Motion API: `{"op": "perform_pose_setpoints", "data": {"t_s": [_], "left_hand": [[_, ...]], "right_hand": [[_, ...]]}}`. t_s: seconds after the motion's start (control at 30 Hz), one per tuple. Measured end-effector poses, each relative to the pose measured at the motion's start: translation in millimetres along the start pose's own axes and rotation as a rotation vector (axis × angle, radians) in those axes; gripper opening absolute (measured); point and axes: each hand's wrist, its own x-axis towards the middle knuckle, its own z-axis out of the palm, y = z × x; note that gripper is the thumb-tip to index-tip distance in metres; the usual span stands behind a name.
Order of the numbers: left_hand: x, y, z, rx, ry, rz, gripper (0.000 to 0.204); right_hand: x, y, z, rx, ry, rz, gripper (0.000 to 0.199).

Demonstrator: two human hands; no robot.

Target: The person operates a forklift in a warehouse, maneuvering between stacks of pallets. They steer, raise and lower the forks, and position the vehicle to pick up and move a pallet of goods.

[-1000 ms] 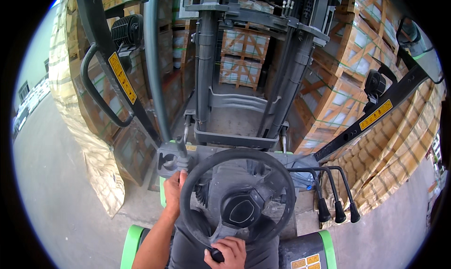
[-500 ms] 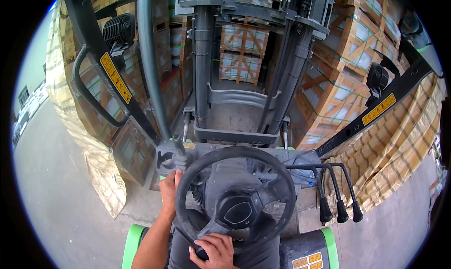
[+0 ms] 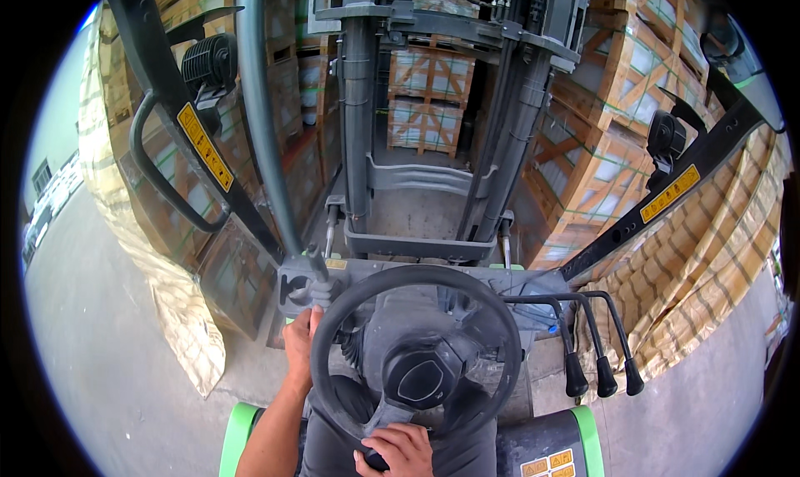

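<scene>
A black steering wheel point(image 3: 510, 335) with a dark hub stands in front of my lap. Low on its rim, my right hand point(image 3: 398, 450) is curled over a black round knob point(image 3: 375, 460). My left hand point(image 3: 298, 341) is closed at the left end of the grey dashboard point(image 3: 367, 270), just below the ribbed base of a lever point(image 3: 317, 270). What its fingers grip there is hidden. Three black control levers point(image 3: 603, 377) stand right of the wheel, with neither hand on them.
Ahead rises the forklift mast point(image 3: 358, 127). Slatted wooden crates point(image 3: 429, 102) stand beyond it, with tall crate stacks point(image 3: 596, 152) at right and more at left. Tan striped sheeting point(image 3: 692, 269) drapes the right side. Black frame posts point(image 3: 196, 135) flank the cab.
The steering wheel has turned slightly anticlockwise, carrying my right hand and the knob a little to the right. My left hand stays in place. The crates beyond the mast have shifted slightly in view.
</scene>
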Motion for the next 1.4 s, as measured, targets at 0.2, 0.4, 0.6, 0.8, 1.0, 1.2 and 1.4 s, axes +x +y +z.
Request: {"op": "perform_pose_setpoints", "data": {"t_s": [0.2, 0.4, 0.6, 0.8, 1.0, 1.2, 1.4], "left_hand": [[51.9, 9.3, 11.4, 0.006, -0.036, -0.013, 0.047], [77.2, 4.3, 22.8, 0.012, -0.031, -0.008, 0.047], [98.6, 24.5, 32.0, -0.004, -0.054, -0.066, 0.046], [111.2, 18.2, 48.4, 0.064, -0.046, -0.046, 0.043], [127.6, 5.9, 63.8, 0.060, -0.031, -0.046, 0.042], [141.3, 5.0, 66.6, 0.102, -0.024, -0.022, 0.042], [167.5, 13.1, 75.4, 0.040, -0.089, -0.036, 0.045]], "right_hand": [[32.7, 22.5, -17.8, -0.100, 0.056, 0.103, 0.036], [57.4, 51.2, -48.3, -0.257, 0.141, 0.266, 0.034], [73.9, 64.8, -43.7, -0.230, 0.085, 0.309, 0.033], [77.7, 72.8, -31.1, -0.196, 0.135, 0.342, 0.034], [86.0, 90.3, -22.5, -0.200, 0.126, 0.353, 0.033], [100.7, 114.9, -17.7, -0.227, 0.184, 0.309, 0.029], [134.7, 135.9, -17.7, -0.300, 0.248, 0.328, 0.023]]}}
